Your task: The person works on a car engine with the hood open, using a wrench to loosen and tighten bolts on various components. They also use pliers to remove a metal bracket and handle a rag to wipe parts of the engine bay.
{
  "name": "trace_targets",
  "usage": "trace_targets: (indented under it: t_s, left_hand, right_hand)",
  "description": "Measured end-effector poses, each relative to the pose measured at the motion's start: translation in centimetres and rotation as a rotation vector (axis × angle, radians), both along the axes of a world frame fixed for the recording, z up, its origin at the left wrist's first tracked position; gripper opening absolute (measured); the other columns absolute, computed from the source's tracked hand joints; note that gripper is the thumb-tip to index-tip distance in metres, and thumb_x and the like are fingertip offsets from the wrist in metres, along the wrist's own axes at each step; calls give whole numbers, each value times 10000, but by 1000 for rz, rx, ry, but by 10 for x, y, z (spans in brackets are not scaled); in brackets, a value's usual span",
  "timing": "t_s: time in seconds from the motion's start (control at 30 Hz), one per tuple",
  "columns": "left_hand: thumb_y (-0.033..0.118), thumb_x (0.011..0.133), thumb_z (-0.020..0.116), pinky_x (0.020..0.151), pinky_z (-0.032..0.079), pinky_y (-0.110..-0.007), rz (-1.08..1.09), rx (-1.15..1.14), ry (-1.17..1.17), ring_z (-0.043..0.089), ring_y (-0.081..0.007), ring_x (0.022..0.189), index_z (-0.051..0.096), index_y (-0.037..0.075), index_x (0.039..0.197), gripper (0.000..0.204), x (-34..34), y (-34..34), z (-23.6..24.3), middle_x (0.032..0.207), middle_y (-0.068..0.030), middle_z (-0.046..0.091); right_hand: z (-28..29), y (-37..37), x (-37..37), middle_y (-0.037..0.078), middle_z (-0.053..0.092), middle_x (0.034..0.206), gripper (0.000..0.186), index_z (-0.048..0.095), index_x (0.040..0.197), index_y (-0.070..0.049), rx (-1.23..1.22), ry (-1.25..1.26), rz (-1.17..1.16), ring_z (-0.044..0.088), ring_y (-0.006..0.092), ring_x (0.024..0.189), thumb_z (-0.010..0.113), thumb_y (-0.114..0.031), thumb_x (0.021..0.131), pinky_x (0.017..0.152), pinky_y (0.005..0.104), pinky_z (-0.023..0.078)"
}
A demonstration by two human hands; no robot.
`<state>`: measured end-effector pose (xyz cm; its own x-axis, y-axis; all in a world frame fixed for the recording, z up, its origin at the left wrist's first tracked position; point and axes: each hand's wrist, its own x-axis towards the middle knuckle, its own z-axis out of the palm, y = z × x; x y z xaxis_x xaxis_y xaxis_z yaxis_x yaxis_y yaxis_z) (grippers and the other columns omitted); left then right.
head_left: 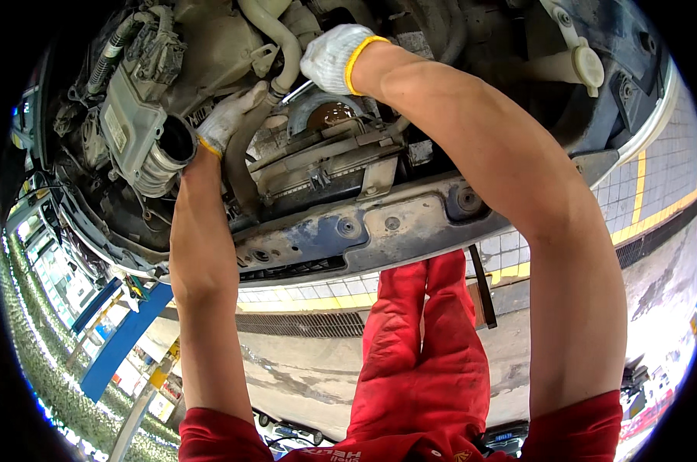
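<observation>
My left hand (225,123), in a white knit glove with a yellow cuff, has its fingers closed against a curved hose (287,58) near a clamp joint (275,96); its fingertips are partly hidden. My right hand (335,60), gloved alike, is closed on a slim silver tool (297,92) that points down-left toward that joint. Just below and between the hands sit a curved metal opening (325,115) and the top of the radiator (310,173). A grey housing with a dark open round duct (171,142) lies left of my left wrist.
The car's front crossmember (395,223) spans beneath my forearms. A capped filler neck (583,71) is at upper right. A blue metal post (129,335) stands at lower left. Below are my red-trousered legs (418,331), a floor grate (294,323) and yellow floor lines (641,189).
</observation>
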<state>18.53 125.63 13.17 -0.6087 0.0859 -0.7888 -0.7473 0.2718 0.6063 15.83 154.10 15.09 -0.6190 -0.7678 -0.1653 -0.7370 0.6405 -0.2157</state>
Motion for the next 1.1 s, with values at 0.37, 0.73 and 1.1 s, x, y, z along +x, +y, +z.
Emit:
trace_targets:
  t_s: [0.37,0.73,1.1]
  left_hand:
    - [331,1061,613,975,627,-394,168,195,-46,694,-315,1129,528,-41,1412,519,11,14,10,1343,-175,635]
    - [351,1057,618,970,599,-344,50,14,41,639,-218,1185,499,-55,1459,584,13,23,23,1373,-138,615]
    - [459,1034,644,952,564,-304,-58,60,102,633,-194,1172,483,-77,1470,709,11,11,12,1351,-148,633]
  right_hand:
    - [9,-1,4,163,780,1059,247,802,1028,-47,93,-94,9,761,348,955,626,-169,905,780,468,614]
    - [25,-7,9,176,777,1073,260,800,1086,-48,299,-277,-68,762,348,960,656,-119,881,787,452,615]
    - [21,-5,4,143,768,1144,303,786,1160,-88,348,-265,-52,751,344,996,630,-140,905,824,460,604]
